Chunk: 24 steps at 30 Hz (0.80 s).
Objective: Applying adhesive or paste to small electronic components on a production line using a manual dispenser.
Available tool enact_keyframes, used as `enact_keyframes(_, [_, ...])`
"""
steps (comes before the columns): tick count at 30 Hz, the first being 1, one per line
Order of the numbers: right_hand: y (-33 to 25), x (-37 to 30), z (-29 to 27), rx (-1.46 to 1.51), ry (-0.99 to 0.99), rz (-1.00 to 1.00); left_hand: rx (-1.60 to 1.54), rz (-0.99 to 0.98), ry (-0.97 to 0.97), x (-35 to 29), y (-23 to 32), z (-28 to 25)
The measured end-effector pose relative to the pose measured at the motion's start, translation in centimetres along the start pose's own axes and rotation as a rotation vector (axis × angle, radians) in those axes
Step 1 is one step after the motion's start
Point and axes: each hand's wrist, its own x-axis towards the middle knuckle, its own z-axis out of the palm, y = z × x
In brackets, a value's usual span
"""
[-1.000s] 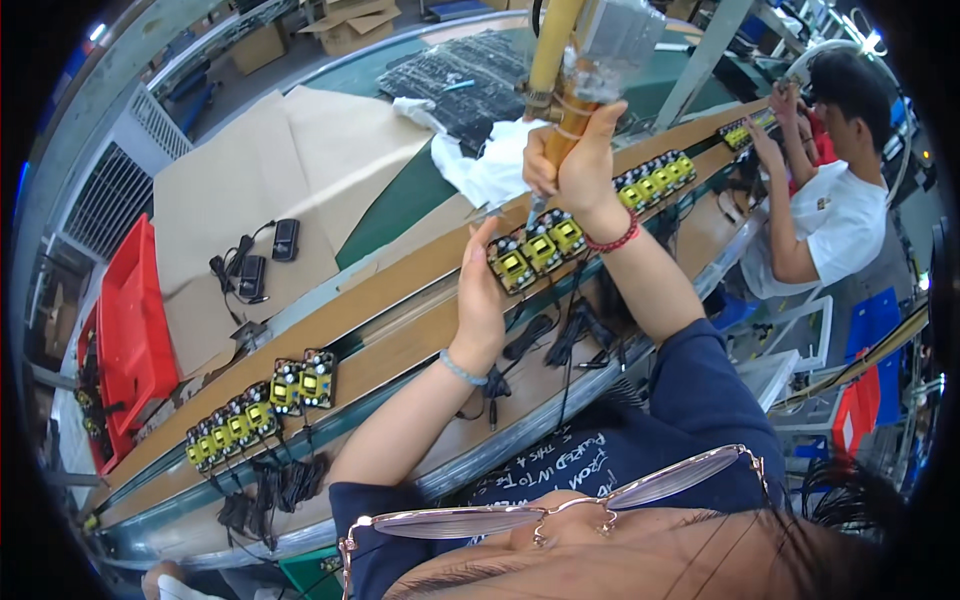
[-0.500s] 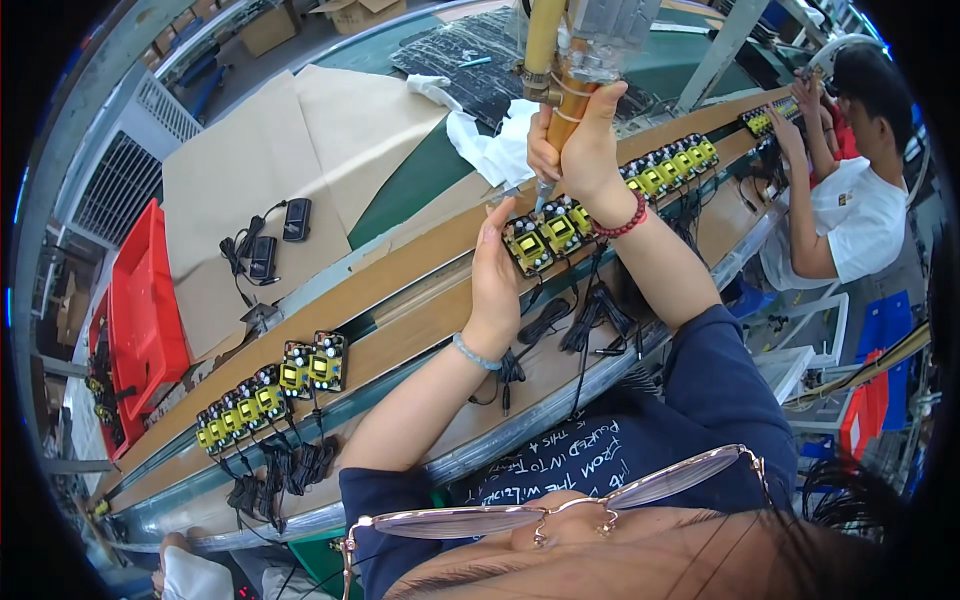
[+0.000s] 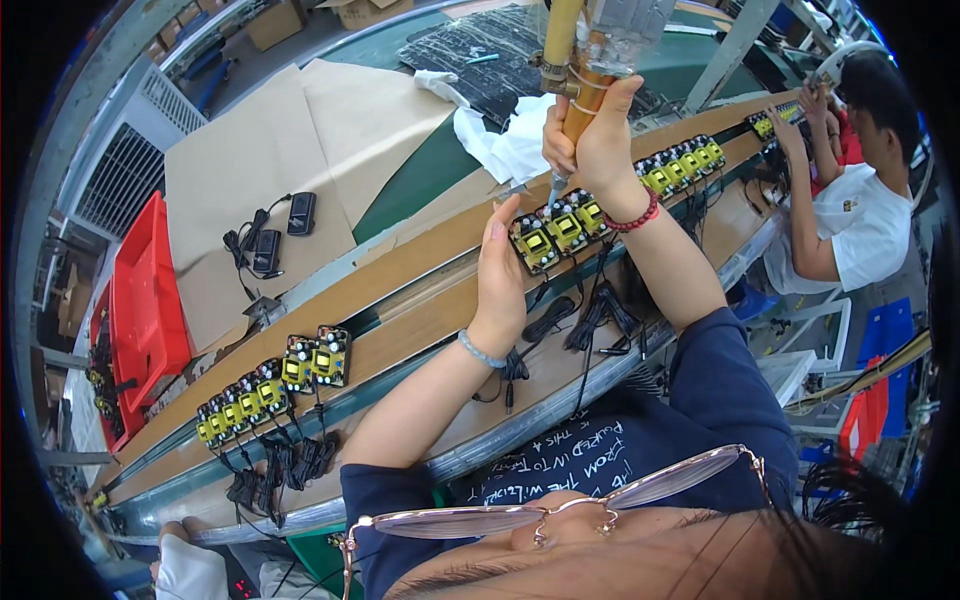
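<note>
My right hand (image 3: pixel 608 150) is wrapped round an amber-barrelled glue dispenser (image 3: pixel 590 96), held with its nozzle pointing down. Its narrow tip (image 3: pixel 556 186) hangs over a row of circuit boards (image 3: pixel 536 246) with yellow transformers, close to the second board from the left. At the row's left end stands my left hand (image 3: pixel 499 270), fingers stretched out and held edge-on beside the first board; whether it touches the board I cannot tell. Black cables (image 3: pixel 604 316) trail from the boards toward me. Nothing shows in the left hand.
Another group of boards (image 3: pixel 262 391) sits farther left on the wooden rail. Red bins (image 3: pixel 150 300) stand at far left, and two black adapters (image 3: pixel 301 213) lie on cardboard. White cloth (image 3: pixel 497 150) lies behind the rail. A co-worker (image 3: pixel 850 220) handles boards at right.
The dispenser and my right hand have shifted slightly right along the boards. The whole view has also drifted a little. My left hand keeps its place at the row's end.
</note>
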Motion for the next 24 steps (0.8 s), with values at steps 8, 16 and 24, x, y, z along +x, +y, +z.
enact_keyframes(8, [-0.5, 0.5, -0.6, -0.029, -0.003, -0.044, -0.006, -0.013, 0.006, -0.2, 0.6, 0.2])
enact_keyframes(16, [-0.7, -0.1, -0.6, 0.060, 0.080, -0.034, -0.029, 0.000, -0.004, -0.2, 0.6, 0.0])
enact_keyframes(24, [-0.3, -0.9, -1.1, -0.008, -0.022, -0.071, 0.691, 0.016, -0.038, -2.5, 1.5, -1.1])
